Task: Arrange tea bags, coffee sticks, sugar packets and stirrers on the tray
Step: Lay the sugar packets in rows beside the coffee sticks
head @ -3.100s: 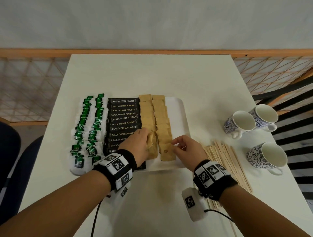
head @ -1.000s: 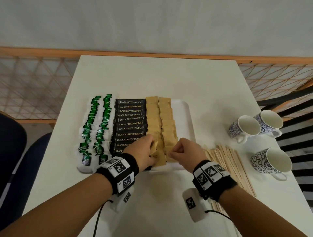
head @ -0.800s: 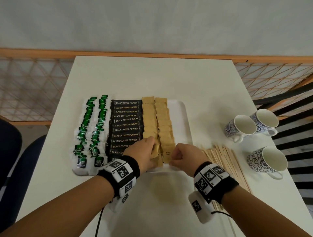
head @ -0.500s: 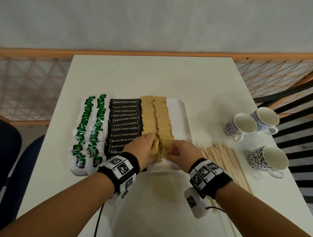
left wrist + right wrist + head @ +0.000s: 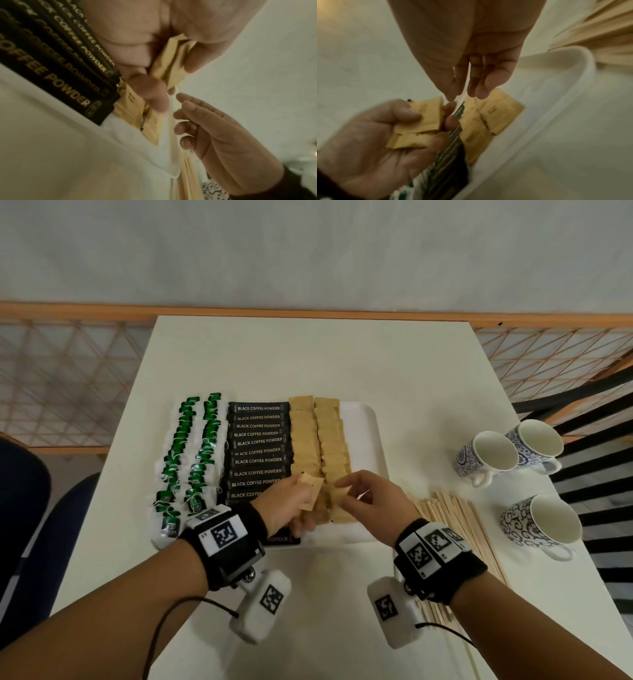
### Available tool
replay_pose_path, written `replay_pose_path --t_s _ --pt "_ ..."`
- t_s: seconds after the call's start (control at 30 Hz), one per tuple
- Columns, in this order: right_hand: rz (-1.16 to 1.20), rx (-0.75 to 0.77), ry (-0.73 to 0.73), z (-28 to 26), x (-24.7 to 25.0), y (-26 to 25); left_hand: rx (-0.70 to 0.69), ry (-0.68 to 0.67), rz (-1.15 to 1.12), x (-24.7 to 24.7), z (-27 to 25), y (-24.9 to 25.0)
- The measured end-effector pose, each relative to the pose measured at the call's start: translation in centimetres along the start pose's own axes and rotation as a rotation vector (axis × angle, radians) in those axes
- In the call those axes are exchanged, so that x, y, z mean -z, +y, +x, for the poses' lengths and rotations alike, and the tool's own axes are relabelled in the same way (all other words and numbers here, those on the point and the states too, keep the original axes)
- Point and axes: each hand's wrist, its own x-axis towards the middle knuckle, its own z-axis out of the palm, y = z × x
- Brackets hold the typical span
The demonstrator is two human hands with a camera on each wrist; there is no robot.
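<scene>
A small stack of brown sugar packets (image 5: 310, 493) is gripped in the left hand (image 5: 286, 505), thumb on top and fingers curled beneath, just above the near end of the white tray (image 5: 364, 436). The right hand (image 5: 373, 503) is held just beside it; in the head view one packet corner (image 5: 342, 491) seems pinched between thumb and forefinger, though in the right wrist view the fingertips (image 5: 479, 93) appear close together with little visible between them — whether anything is truly clamped cannot be told for certain.

On the tray, two columns of sugar packets (image 5: 318, 436) are laid beside a column of black coffee sticks (image 5: 258, 450), and two columns of green-tagged tea bags (image 5: 191, 453) fill the left side. The wooden stirrers (image 5: 455, 525) are piled on the worktop (image 5: 308, 357) just right of the tray. Three patterned mugs (image 5: 489, 457) are set further right, well apart from the tray.
</scene>
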Motion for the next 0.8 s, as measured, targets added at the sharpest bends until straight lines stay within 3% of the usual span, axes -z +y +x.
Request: replay_pose_path --t_s 0.13,0.23,0.4,0.5,0.7,0.8 --pt "0.009 0.051 -0.05 -0.3 -0.2 -0.9 0.013 -0.065 -0.121 -0.2 -0.4 -0.3" --pt "-0.029 0.046 -0.061 -0.7 -0.6 -1.0 -0.007 -0.013 -0.115 0.0 -0.6 -0.7" --pt "0.155 -0.09 -0.044 -0.9 -0.8 -0.3 -0.051 0.113 -0.21 0.3 -0.9 -0.8" --pt "0.047 -0.114 -0.091 -1.1 -0.5 0.1 -0.051 0.177 -0.197 0.3 -0.8 -0.6" --pt "0.37 -0.032 -0.138 -1.9 -0.6 0.2 -0.022 0.211 -0.199 -0.2 -0.2 -0.8" --pt "0.202 0.049 -0.133 -1.9 -0.6 0.4 0.011 0.142 -0.21 -0.5 -0.3 -1.1"
